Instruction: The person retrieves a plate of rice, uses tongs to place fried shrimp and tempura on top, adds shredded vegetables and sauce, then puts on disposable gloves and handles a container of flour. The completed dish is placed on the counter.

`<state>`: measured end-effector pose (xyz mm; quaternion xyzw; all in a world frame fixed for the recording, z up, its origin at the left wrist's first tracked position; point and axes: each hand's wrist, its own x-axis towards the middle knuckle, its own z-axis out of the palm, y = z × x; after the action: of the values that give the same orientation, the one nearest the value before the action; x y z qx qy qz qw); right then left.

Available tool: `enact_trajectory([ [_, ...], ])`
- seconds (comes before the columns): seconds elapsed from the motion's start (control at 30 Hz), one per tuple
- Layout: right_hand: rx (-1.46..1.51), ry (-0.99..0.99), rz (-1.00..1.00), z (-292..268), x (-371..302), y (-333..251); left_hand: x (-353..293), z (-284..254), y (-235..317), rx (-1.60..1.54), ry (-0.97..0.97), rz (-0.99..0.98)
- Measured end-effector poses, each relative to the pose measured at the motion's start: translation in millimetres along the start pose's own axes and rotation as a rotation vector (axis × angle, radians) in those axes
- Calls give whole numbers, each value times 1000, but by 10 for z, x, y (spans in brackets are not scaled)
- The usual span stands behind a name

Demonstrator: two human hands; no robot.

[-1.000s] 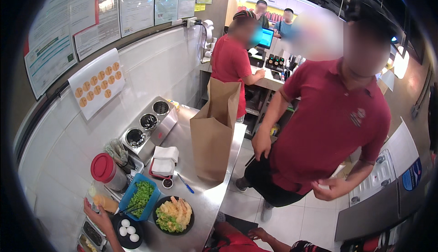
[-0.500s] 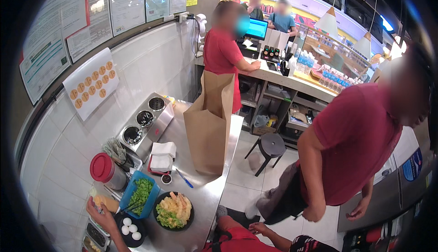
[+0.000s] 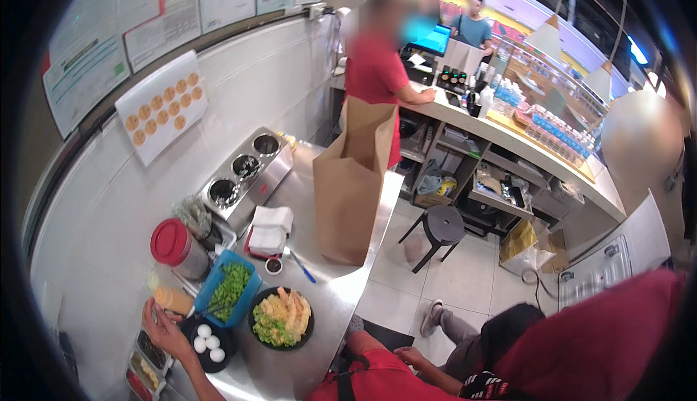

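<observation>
My left hand [image 3: 165, 330] is raised with fingers apart, beside a squeeze bottle of orange sauce [image 3: 174, 300]; whether it touches the bottle I cannot tell. Close to its wrist a dark bowl [image 3: 192, 332] holds several white eggs [image 3: 206, 343]. A blue container [image 3: 251, 289] of chopped green lettuce [image 3: 230, 288] stands just beyond, dark tongs lying in it. Right of that, a black bowl [image 3: 255, 330] carries fried tempura [image 3: 290, 310] over greens. Well away from the counter, low at my right side, my right hand [image 3: 414, 358] hangs loosely open and holds nothing visible.
A tall brown paper bag [image 3: 348, 209] stands on the steel counter [image 3: 341, 307], near napkins [image 3: 271, 228], a blue pen [image 3: 303, 267] and a red-lidded jar [image 3: 173, 245]. A co-worker in red [image 3: 581, 336] is close on my right. A stool [image 3: 435, 230] stands on the floor.
The view has shifted, so the counter things sit a little differently. The co-worker on the right has bent down and lower. My left hand stays by the sauce bottle.
</observation>
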<state>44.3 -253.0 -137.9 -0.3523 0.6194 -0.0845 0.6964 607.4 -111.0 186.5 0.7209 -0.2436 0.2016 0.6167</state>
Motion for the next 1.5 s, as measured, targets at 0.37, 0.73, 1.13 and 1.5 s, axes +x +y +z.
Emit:
enact_trajectory([
  [0.37, -257, -34, -81, -91, 361, -425, -537, -218, 394, -42, 30, -10],
  [0.73, -182, -78, -28, -700, 658, -769, -1502, 556, 1263, -93, -9, -56],
  [1.13, -225, -2, 87, -2389, 669, -946, -2779, 1931, 2380, -124, -278, -120],
  [1.5, -411, 87, -280, -2627, 1080, -1418, -3100, 1851, 2455, -172, -267, -355],
])
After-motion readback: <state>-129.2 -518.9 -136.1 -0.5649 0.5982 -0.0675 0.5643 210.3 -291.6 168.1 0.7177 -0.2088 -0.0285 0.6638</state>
